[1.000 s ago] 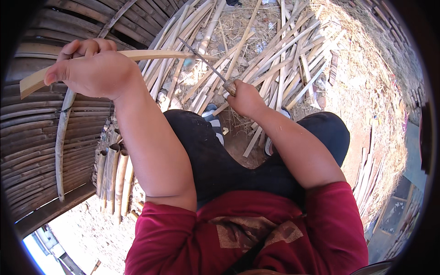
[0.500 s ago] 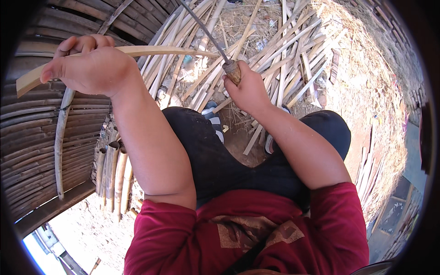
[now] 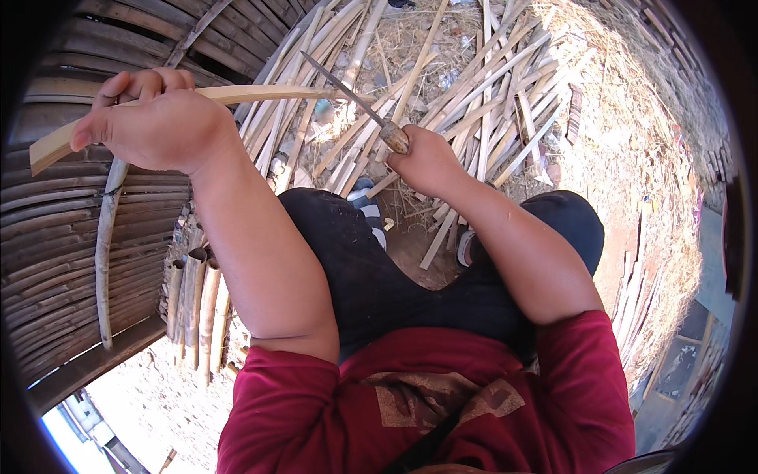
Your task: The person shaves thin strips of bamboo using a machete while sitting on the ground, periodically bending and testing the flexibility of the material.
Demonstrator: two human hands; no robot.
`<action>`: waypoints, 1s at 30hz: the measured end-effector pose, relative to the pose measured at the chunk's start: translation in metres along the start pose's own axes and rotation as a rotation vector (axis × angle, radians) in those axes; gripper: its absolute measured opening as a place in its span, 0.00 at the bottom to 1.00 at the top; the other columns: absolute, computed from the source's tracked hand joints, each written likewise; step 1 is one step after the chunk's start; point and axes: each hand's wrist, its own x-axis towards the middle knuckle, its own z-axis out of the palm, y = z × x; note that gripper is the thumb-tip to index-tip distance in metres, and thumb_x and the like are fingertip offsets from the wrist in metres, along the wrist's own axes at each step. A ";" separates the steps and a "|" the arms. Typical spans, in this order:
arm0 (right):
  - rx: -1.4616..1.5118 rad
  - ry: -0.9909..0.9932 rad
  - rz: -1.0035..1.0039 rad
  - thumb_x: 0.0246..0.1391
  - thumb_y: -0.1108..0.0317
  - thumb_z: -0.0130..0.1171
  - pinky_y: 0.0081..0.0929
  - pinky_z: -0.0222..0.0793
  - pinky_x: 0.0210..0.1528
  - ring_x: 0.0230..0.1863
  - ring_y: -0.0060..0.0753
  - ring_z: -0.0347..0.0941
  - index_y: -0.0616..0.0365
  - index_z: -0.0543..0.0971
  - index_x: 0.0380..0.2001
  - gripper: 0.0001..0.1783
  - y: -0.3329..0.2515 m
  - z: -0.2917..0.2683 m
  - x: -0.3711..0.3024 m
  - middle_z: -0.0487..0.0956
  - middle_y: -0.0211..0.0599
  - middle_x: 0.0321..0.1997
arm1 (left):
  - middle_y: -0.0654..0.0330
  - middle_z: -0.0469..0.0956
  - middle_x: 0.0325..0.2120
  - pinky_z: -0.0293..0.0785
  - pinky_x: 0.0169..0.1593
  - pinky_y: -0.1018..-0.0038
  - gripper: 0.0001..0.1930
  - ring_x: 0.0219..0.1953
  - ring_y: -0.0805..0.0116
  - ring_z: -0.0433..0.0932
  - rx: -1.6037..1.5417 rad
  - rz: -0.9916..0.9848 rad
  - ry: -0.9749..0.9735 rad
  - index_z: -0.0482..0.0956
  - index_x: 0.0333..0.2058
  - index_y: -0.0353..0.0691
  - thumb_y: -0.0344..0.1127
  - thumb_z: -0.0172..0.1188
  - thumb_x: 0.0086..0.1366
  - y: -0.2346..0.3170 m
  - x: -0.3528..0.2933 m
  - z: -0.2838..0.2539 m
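My left hand (image 3: 158, 122) is raised at the left and closed round a long, pale bamboo strip (image 3: 264, 92). The strip's near end sticks out past my thumb, and its other end reaches right to the blade. Closed on a wooden handle, my right hand (image 3: 426, 160) holds a long-bladed knife (image 3: 339, 85). Its narrow dark blade points up and left, crossing the strip near its far end. Whether blade and strip touch, I cannot tell.
A heap of split bamboo strips (image 3: 482, 103) covers the ground ahead, over straw and scraps. At the left rises a bamboo slat wall (image 3: 55, 237) with bamboo poles (image 3: 193, 308) standing by it. Straw (image 3: 639, 142) lies at the right.
My right hand has dropped slightly, and the knife has swung so its blade leans further left, with the tip in sight. My left hand and the strip have barely shifted.
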 end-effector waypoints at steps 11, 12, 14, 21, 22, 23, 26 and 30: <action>-0.231 -0.049 0.066 0.52 0.61 0.64 0.48 0.74 0.47 0.43 0.61 0.80 0.67 0.74 0.44 0.22 0.031 0.038 0.006 0.81 0.61 0.36 | 0.65 0.56 0.15 0.50 0.22 0.77 0.44 0.16 0.73 0.49 -0.042 -0.018 0.085 0.65 0.35 0.40 0.81 0.23 0.64 -0.002 -0.001 0.000; -0.225 -0.047 0.056 0.52 0.61 0.64 0.48 0.74 0.48 0.44 0.61 0.79 0.67 0.75 0.44 0.22 0.036 0.038 0.009 0.81 0.61 0.38 | 0.65 0.56 0.15 0.50 0.22 0.77 0.43 0.16 0.72 0.50 -0.031 -0.004 0.073 0.65 0.35 0.40 0.80 0.23 0.64 -0.001 -0.001 0.001; -0.214 -0.049 0.041 0.51 0.60 0.64 0.47 0.74 0.50 0.46 0.62 0.79 0.68 0.75 0.43 0.23 0.037 0.034 0.010 0.81 0.61 0.40 | 0.65 0.55 0.15 0.50 0.23 0.77 0.42 0.16 0.72 0.50 -0.002 0.019 0.048 0.65 0.35 0.41 0.79 0.23 0.66 0.000 -0.003 0.003; -0.154 -0.075 0.081 0.49 0.62 0.61 0.47 0.74 0.53 0.47 0.59 0.79 0.66 0.79 0.41 0.20 0.019 0.016 0.008 0.82 0.59 0.42 | 0.65 0.55 0.14 0.52 0.26 0.74 0.38 0.16 0.71 0.49 -0.029 -0.059 0.043 0.64 0.34 0.42 0.71 0.16 0.71 0.005 -0.001 0.003; -0.150 -0.069 0.081 0.49 0.62 0.61 0.47 0.74 0.53 0.47 0.59 0.79 0.66 0.79 0.42 0.19 0.020 0.016 0.007 0.82 0.59 0.41 | 0.65 0.55 0.14 0.52 0.26 0.74 0.38 0.17 0.71 0.50 -0.032 -0.054 0.025 0.64 0.34 0.42 0.72 0.17 0.71 0.006 -0.002 0.003; -0.146 -0.060 0.079 0.49 0.63 0.60 0.47 0.74 0.53 0.47 0.59 0.79 0.65 0.79 0.42 0.19 0.017 0.013 0.006 0.82 0.59 0.41 | 0.65 0.54 0.14 0.51 0.26 0.74 0.38 0.17 0.71 0.50 -0.037 -0.047 0.007 0.65 0.34 0.42 0.72 0.17 0.71 0.008 -0.003 0.003; -0.121 -0.059 0.095 0.50 0.63 0.60 0.47 0.74 0.53 0.47 0.59 0.79 0.65 0.79 0.42 0.19 0.009 0.007 -0.002 0.82 0.59 0.41 | 0.65 0.54 0.15 0.50 0.26 0.75 0.37 0.17 0.72 0.51 -0.064 -0.031 -0.005 0.64 0.34 0.43 0.72 0.20 0.71 0.018 -0.003 0.001; -0.146 -0.016 0.065 0.51 0.63 0.60 0.49 0.74 0.51 0.45 0.58 0.80 0.64 0.79 0.42 0.18 -0.004 -0.004 -0.010 0.82 0.58 0.39 | 0.67 0.54 0.16 0.51 0.24 0.76 0.29 0.17 0.74 0.50 -0.048 0.092 0.010 0.63 0.36 0.44 0.66 0.32 0.75 0.040 0.005 -0.006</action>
